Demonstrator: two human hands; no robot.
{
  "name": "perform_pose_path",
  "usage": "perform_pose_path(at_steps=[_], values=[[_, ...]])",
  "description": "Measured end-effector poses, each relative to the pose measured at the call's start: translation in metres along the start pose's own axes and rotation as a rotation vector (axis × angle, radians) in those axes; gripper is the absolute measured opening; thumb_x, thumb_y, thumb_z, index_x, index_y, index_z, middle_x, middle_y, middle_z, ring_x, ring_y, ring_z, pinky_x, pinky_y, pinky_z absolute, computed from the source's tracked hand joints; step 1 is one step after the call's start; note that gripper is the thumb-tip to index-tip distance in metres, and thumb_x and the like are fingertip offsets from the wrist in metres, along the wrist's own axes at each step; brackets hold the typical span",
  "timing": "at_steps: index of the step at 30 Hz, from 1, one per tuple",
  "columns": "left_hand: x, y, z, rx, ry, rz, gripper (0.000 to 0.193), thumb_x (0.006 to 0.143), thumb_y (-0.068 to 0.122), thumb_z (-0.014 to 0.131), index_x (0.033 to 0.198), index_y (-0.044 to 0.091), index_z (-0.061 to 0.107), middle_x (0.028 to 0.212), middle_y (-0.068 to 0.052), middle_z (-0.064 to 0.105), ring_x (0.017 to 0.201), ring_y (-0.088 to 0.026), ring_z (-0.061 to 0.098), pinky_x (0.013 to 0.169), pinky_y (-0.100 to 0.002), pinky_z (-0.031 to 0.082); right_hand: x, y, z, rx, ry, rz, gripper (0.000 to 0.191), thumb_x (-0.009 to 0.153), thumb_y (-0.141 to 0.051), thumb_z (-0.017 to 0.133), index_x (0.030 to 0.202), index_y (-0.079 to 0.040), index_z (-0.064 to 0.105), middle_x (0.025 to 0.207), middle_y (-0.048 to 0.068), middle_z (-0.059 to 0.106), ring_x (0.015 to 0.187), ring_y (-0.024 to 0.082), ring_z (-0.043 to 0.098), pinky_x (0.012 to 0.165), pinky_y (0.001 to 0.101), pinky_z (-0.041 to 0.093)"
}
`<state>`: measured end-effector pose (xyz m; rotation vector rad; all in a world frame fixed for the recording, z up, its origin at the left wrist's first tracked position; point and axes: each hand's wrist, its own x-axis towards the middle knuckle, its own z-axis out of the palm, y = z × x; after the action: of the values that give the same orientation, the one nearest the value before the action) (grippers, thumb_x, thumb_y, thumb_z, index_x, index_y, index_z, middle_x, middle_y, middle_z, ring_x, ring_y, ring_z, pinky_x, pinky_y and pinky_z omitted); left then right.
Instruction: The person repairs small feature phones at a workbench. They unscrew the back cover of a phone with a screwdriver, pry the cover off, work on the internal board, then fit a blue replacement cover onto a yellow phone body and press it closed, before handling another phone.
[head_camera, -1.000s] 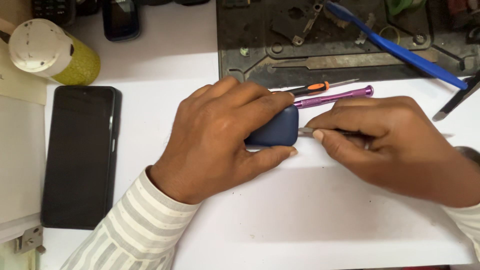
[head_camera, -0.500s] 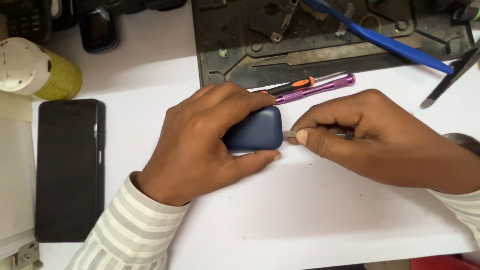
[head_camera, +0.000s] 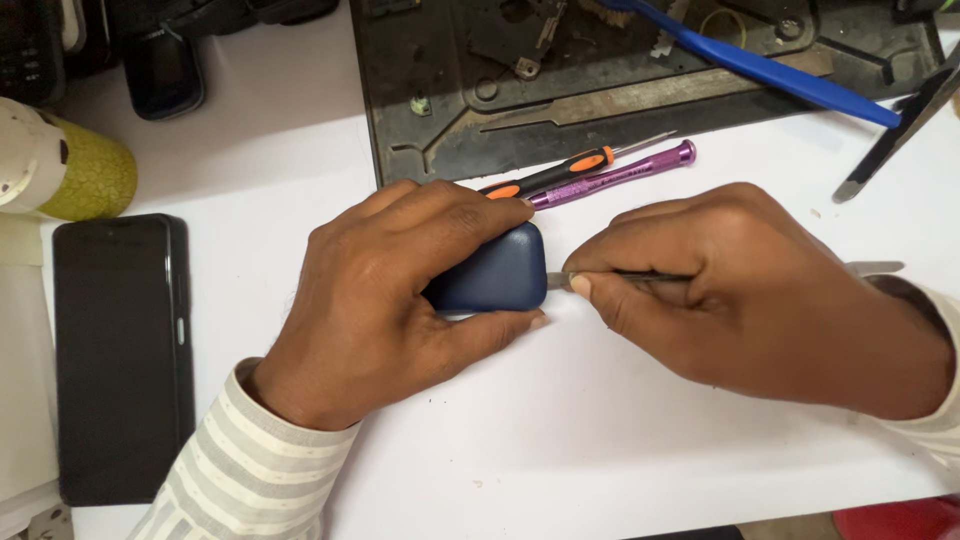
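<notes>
At frame centre the left hand (head_camera: 385, 300) presses the blue case (head_camera: 495, 270) on the counter (head_camera: 600, 440) while the right hand (head_camera: 740, 290) grips a thin metal tool (head_camera: 875, 268) at its edge, seemingly prying, which probably needs careful force.

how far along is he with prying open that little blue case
Early on, by the look of it. The left hand presses the dark blue case onto the white table, and the right hand holds a thin metal tool with its tip at the case's edge. No gap shows; the case still looks closed.

A white table (head_camera: 600, 440) carries a black phone (head_camera: 120, 350), two screwdrivers (head_camera: 600, 172) and a dark metal tray (head_camera: 640, 90).
</notes>
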<state>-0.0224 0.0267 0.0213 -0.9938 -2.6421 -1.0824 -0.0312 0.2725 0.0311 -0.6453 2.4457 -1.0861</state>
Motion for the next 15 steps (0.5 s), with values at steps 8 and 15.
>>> perform_pose_path(at_steps=[8,15], values=[[0.0,0.003,0.0,0.007,0.012,-0.028,0.059,0.074,0.033,0.092,0.121,0.004,0.069,0.098,-0.008,0.073,0.085,-0.023,0.07,0.072,-0.035,0.057,0.001,-0.002,0.0,-0.014,0.037,-0.096,0.018,0.091,-0.019,0.066,0.097,-0.008,0.078,0.07,0.0,0.073,0.05,0.009,0.055,0.04,0.0259,0.043],[0.002,0.011,0.004,-0.055,0.091,-0.199,0.061,0.077,0.034,0.09,0.122,0.001,0.065,0.1,-0.012,0.072,0.085,-0.022,0.073,0.07,-0.034,0.06,0.004,-0.009,-0.001,0.083,-0.094,0.293,0.023,0.092,-0.026,0.067,0.103,-0.014,0.084,0.064,-0.001,0.07,0.05,0.008,0.049,0.04,0.0296,0.041]])
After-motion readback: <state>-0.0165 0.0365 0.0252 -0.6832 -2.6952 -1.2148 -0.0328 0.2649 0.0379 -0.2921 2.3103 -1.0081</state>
